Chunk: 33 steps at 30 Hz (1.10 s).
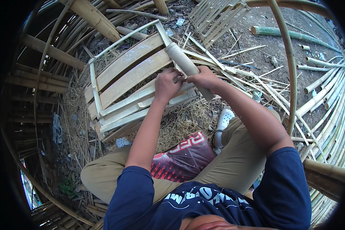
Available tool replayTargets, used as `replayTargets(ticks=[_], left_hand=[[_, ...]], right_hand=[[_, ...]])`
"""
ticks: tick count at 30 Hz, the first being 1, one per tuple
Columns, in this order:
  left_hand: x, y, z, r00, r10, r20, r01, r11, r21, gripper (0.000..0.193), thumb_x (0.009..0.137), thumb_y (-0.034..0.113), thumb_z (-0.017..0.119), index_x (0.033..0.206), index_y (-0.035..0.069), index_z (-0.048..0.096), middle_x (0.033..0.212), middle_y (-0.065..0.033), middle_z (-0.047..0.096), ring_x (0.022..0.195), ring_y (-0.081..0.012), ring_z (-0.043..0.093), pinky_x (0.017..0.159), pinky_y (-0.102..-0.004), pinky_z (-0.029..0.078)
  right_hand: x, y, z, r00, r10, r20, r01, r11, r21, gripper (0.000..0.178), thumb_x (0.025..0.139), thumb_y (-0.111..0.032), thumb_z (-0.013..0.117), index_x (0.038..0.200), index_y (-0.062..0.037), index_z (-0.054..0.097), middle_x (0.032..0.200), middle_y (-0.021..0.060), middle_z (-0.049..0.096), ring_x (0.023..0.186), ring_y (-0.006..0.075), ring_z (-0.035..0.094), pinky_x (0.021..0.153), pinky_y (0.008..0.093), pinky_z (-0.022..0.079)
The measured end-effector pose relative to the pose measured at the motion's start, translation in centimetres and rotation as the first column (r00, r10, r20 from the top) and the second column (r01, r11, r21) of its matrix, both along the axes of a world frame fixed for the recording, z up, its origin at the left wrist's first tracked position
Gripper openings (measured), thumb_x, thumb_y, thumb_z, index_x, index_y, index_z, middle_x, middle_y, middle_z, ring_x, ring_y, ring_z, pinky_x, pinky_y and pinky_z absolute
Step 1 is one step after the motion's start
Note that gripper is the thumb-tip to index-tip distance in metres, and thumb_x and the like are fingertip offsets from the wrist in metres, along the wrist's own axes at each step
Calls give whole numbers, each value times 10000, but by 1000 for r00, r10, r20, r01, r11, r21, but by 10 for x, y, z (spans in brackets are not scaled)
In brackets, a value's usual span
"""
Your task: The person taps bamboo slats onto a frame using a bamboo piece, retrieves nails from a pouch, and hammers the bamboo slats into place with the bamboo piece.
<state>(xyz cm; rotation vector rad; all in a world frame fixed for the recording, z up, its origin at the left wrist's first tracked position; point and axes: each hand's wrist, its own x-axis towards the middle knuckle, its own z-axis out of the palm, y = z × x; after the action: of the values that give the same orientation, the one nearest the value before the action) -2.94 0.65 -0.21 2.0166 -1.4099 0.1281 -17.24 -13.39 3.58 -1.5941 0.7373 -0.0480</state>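
Observation:
My right hand (204,79) is closed around a short, thick bamboo tube (180,59), which lies slanted with its far end over the corner of a slatted wooden frame (132,69). Close beside it, my left hand (168,84) has its fingers pinched together at the frame's right end. Something small shows at those fingertips, too small to name. The frame has broad flat boards and thin pale strips along its edges, several of them stacked on the near side. It stands on the ground in front of my legs.
Split bamboo strips (253,78) lie scattered to the right of the frame. A slatted panel (218,19) is at the far side. Bamboo poles (326,103) are piled at the right, and a curved pole (289,57) rises nearby. A dark red printed cloth (184,159) lies between my legs.

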Motion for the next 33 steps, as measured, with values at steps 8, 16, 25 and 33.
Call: replayTargets(ticks=[8, 16, 25, 33], left_hand=[[6, -7, -3, 995, 19, -99, -15, 999, 39, 198, 827, 260, 791, 933, 93, 798, 1017, -59, 761, 926, -287, 735, 821, -387, 578], [10, -4, -5, 988, -11, -155, 14, 1000, 17, 188, 849, 262, 796, 934, 95, 807, 1025, -56, 769, 938, -263, 745, 833, -363, 578], [14, 1, 1, 986, -33, -166, 42, 998, 49, 247, 838, 237, 801, 1009, 63, 761, 1049, -100, 748, 973, -300, 729, 856, -398, 571], [53, 47, 18, 960, -80, -268, 98, 994, 52, 380, 791, 156, 842, 1132, 25, 734, 1111, -149, 724, 1028, -299, 708, 934, -388, 563]], right_hand=[[12, -28, -10, 993, 11, -116, -30, 986, -164, 573, 731, -307, 803, 1178, 36, 701, 930, 125, 737, 798, 201, 723, 728, 342, 572], [-6, -50, 14, 999, -51, -12, 47, 977, -207, 492, 790, -183, 759, 1159, 123, 647, 940, 155, 719, 747, 185, 736, 696, 329, 601], [-26, -54, 36, 985, 41, -167, -123, 846, -519, 494, 666, -274, 803, 1091, -24, 775, 915, 142, 766, 814, 233, 752, 776, 362, 590], [-28, -59, 32, 984, 48, -172, -140, 805, -577, 505, 661, -274, 798, 1084, -2, 752, 913, 167, 757, 844, 283, 742, 812, 391, 572]])
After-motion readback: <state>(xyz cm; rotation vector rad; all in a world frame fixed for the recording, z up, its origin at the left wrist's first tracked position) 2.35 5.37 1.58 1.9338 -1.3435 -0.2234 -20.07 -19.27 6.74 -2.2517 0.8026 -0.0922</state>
